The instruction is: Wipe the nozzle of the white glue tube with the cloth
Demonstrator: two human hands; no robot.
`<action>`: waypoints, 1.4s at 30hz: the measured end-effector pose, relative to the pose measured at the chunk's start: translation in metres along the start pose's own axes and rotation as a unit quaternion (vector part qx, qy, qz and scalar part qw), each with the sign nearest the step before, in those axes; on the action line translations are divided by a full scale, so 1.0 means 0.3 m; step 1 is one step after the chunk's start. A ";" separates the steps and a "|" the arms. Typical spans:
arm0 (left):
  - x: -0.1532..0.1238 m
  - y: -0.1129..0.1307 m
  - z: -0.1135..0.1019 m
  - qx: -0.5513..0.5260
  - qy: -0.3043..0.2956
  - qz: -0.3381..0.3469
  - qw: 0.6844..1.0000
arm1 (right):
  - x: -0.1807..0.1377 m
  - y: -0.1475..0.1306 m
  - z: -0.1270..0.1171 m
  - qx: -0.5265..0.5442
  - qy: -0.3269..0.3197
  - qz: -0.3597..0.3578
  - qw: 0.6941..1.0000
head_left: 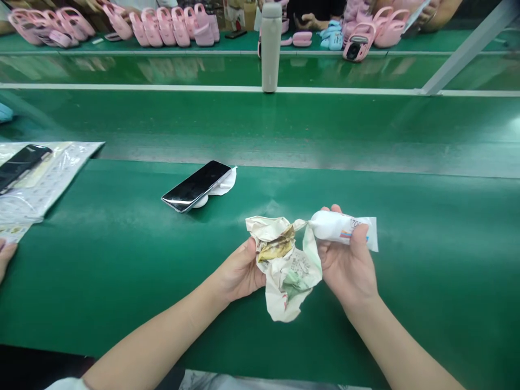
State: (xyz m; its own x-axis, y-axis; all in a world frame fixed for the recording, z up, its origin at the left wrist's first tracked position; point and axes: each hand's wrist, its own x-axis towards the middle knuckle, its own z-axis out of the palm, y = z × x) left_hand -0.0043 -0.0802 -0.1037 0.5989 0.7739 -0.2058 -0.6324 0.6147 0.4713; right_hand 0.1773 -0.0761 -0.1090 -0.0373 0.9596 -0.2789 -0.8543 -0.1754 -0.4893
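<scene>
Broadly, the green counter [365, 325] carries everything; a tall grey bottle [271, 46] stands far back, a dark phone [197, 185] lies propped well ahead, blocking nothing. Nearer, the left hand [239, 273] pinches a crumpled paper [286, 265] flat-faced, seemingly to catch paste; the right hand [349, 265], its grip pressed around a white tube [345, 228], aims the nozzle at it.

Bench [122, 260] is seen in uniform dark green. Crumpled wrapper [286, 265]: off-white, printed with green and red marks, stained yellow-brown at one fold. Tube [345, 230]: white, blue and red lettering noted. Phone [197, 185]: glossy black. Bottle [271, 46]: pale grey. Cases [162, 24] at back: pink, a few light blue.
</scene>
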 end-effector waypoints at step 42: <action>0.000 0.030 -0.019 0.039 -0.040 -0.063 0.996 | -0.012 -0.021 0.006 -0.220 0.021 -0.126 0.967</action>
State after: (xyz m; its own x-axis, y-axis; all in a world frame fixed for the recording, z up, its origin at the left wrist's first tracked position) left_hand -0.0128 -0.0737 -0.1042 0.7103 0.6745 -0.2012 -0.5106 0.6905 0.5123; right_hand 0.1819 -0.0780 -0.1035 0.1730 0.9759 -0.1332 -0.5295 -0.0219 -0.8480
